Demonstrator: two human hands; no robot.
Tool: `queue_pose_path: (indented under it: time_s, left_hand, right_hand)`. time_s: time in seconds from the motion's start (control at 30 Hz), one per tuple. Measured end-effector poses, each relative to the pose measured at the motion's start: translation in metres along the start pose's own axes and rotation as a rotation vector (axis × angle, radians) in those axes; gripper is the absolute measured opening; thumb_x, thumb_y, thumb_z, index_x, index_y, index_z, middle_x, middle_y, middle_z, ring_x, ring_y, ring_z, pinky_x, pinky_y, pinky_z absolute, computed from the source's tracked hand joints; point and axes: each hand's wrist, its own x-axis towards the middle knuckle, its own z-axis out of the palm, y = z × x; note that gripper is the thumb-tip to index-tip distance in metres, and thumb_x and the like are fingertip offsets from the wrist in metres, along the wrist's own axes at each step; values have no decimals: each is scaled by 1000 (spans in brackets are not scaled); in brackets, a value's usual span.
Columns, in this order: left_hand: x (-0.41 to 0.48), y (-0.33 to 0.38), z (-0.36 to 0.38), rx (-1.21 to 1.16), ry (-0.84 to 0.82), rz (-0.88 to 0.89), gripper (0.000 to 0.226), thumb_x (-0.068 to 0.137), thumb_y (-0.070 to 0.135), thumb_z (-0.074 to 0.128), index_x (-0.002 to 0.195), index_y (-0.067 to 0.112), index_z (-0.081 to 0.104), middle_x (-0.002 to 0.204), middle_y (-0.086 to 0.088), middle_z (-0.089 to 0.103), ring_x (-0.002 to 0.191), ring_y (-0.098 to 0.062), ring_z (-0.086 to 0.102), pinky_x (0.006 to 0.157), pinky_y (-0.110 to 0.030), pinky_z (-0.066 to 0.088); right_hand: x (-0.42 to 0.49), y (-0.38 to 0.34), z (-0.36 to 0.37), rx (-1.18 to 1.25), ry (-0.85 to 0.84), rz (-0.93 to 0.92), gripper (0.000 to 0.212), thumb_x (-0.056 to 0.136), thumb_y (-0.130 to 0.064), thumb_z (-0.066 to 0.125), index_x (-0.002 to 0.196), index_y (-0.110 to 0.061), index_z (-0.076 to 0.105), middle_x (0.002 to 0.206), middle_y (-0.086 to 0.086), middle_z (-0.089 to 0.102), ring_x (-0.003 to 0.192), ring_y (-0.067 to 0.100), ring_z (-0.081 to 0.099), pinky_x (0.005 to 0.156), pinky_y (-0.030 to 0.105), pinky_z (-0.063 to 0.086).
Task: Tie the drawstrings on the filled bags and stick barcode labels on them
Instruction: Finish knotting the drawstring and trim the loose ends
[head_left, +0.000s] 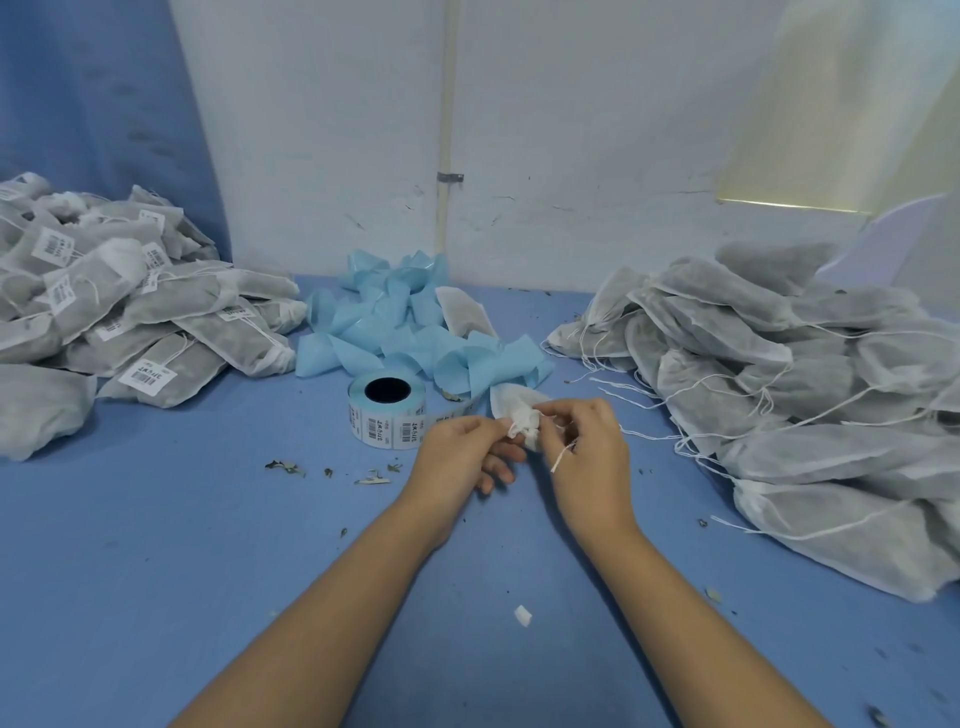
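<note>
That bag (521, 411) sat mid-bench beside the label roll (385, 413) and looked light and floppy. The left hand (460, 449) pinched its bunched neck, the right hand (589, 452) pinched the thin drawstring (562, 456). Best grip spot, I'd guess.

Blue desk (208, 571), labelled bags (130, 312) heaped far left, unlabelled bags (805, 389) heaped right, blue backing paper (405, 322) piled at back centre, label roll (384, 415) just in front of it, leaf bits (285, 466) scattered, white scrap (522, 615) near front.
</note>
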Motion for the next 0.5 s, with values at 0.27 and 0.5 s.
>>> queue_pose_path:
  time_s: [0.27, 0.5]
  left_hand:
    - [6, 4, -7, -302, 83, -115, 11, 95, 11, 53, 94, 6, 63, 70, -4, 73, 41, -6, 53, 38, -13, 36]
    - [9, 5, -11, -370, 22, -148, 14, 96, 15, 52, 93, 5, 62, 77, -5, 74, 40, -7, 49, 37, -14, 33]
  right_hand:
    - [-2, -8, -3, 147, 24, -9, 22, 82, 0, 66, 79, -21, 66, 79, -6, 63, 70, 0, 56, 67, 8, 41]
    - [-6, -9, 2, -241, -365, -86, 14, 74, -7, 63, 62, -11, 55, 59, -3, 52, 58, 11, 43, 57, 25, 32]
